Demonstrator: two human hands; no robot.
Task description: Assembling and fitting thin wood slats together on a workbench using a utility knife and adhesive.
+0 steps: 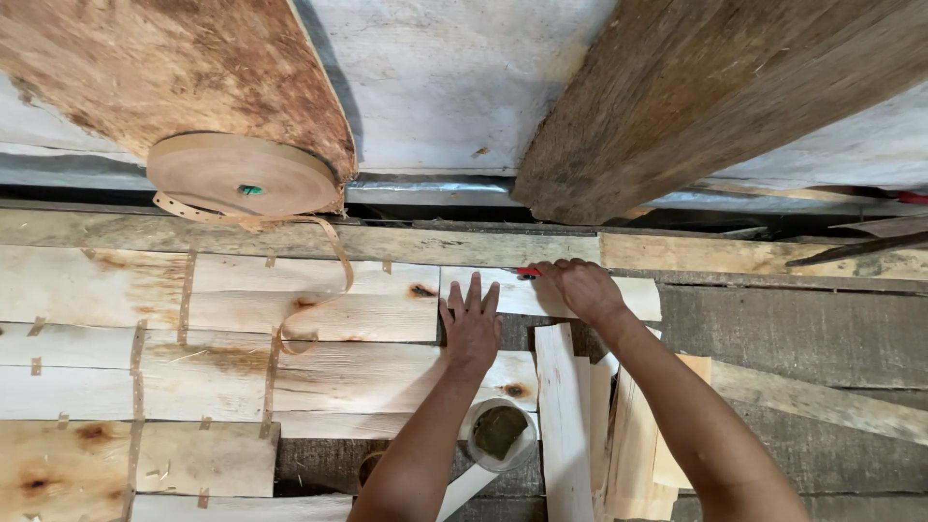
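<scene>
Forearms fill the bottom of the view, rising from about six o'clock toward the centre. At centre, a pale veneer strip lies on the bench, abutting a joined veneer sheet on its nine o'clock side. The left hand is laid flat across that seam, fingers spread and pressed down, holding both pieces. The right hand, at one o'clock from it, is closed around a small red-tipped tool, whose kind cannot be told, set at the strip's far edge. The step in hand is judged to be trimming or marking that edge; a steady, straight stroke appears called for. A brown tape roll sits at ten o'clock, and a small round container at six.
</scene>
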